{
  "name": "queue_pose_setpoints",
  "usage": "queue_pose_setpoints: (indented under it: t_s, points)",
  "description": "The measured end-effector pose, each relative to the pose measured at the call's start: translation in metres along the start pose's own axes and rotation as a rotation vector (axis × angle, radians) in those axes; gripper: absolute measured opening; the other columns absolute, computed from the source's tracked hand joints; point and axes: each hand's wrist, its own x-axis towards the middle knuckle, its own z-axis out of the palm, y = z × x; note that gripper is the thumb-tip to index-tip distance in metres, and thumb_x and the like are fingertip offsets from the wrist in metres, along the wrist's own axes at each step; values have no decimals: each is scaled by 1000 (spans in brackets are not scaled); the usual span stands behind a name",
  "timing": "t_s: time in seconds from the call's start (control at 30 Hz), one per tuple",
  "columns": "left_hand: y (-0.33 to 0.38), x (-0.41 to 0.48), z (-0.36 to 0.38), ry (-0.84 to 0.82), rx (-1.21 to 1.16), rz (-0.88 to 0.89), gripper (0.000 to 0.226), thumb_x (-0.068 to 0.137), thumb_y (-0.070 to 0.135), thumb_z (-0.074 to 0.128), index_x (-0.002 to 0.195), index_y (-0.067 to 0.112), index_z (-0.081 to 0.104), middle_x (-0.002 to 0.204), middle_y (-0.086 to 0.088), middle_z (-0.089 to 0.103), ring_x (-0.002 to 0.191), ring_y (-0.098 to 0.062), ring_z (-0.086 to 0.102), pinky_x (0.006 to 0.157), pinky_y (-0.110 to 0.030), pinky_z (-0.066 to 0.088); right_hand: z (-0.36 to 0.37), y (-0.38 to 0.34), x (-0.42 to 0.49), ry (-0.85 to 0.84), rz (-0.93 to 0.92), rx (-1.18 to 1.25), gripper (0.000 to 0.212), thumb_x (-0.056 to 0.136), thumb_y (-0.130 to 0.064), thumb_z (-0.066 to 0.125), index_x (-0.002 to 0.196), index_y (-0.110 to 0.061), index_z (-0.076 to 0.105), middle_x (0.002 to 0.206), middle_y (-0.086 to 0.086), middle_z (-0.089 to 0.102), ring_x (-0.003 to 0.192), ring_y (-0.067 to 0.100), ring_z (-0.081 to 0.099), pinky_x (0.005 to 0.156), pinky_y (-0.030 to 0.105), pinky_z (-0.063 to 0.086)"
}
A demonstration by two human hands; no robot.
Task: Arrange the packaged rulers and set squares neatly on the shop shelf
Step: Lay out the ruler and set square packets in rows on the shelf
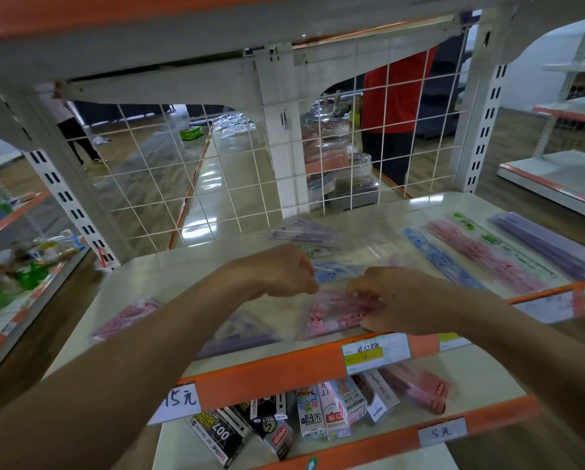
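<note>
Head view. My left hand (281,271) and right hand (398,300) meet over the near middle of the shelf (182,273), both on the pink set-square packet (338,312).

(a) The packet lies flat just behind the orange front rail (267,371), its long side running left to right.

(b) My left hand has its fingers curled down, and the tips pinch the clear wrap at the packet's far-left corner. Motion blur hides the exact contact.

(c) My right hand pinches the packet's right end. The fingers are bent on top, and the thumb is tucked at the near edge.

(d) A blue packet (335,271) lies just beyond the pink one, partly behind my hands. Farther back lies a loose cluster of purple and green packets (304,235).

(e) At the near left lie another pink packet (125,317) and a purple packet (243,334). Both are flat, and my left forearm partly covers them.

(f) At the far right four long packaged rulers lie side by side at a slant. From left to right they are the blue ruler (443,259), pink ruler (484,256), green ruler (504,245) and purple ruler (549,245).

(g) A price label (376,356) is clipped to the rail below the pink packet.

(h) The lower shelf (481,374) holds small boxes (318,412), several of them tipped over.

(i) A wire mesh panel (216,171) backs the shelf. Through it I see a person in a red top (396,93).
</note>
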Motion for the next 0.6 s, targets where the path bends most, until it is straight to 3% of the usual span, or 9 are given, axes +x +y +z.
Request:
queue_pose_setpoints:
  t_s: [0.1, 0.17, 0.37, 0.6]
  points:
    - [-2, -9, -2, -67, 217, -6, 63, 83, 45, 66, 135, 14, 48, 129, -1, 55, 109, -16, 55, 86, -23, 43, -2, 2, 3, -34, 18, 23, 55, 89, -37, 59, 140, -31, 39, 132, -10, 43, 117, 10, 45, 92, 22, 37]
    - [-1, -13, 4, -106, 307, -8, 81, 78, 51, 68, 143, 15, 35, 136, 0, 50, 115, -16, 52, 90, -25, 42, -3, 1, 6, -47, 21, 6, 57, 88, -41, 59, 140, -29, 39, 131, -10, 43, 110, 7, 43, 89, 20, 33]
    - [6, -11, 20, -133, 380, -16, 72, 75, 44, 72, 133, 15, 43, 120, -1, 58, 106, -19, 56, 94, -39, 49, -2, -4, 12, -84, 1, -77, 40, 88, -40, 58, 124, -24, 54, 111, -5, 49, 96, 12, 49, 78, 21, 37]
    - [6, -13, 25, -82, 334, -19, 65, 78, 34, 72, 132, 13, 44, 118, -3, 58, 104, -19, 56, 93, -38, 49, -6, -9, 12, -84, 4, -100, 43, 89, -37, 59, 128, -21, 53, 106, -5, 46, 104, 16, 50, 85, 26, 41]
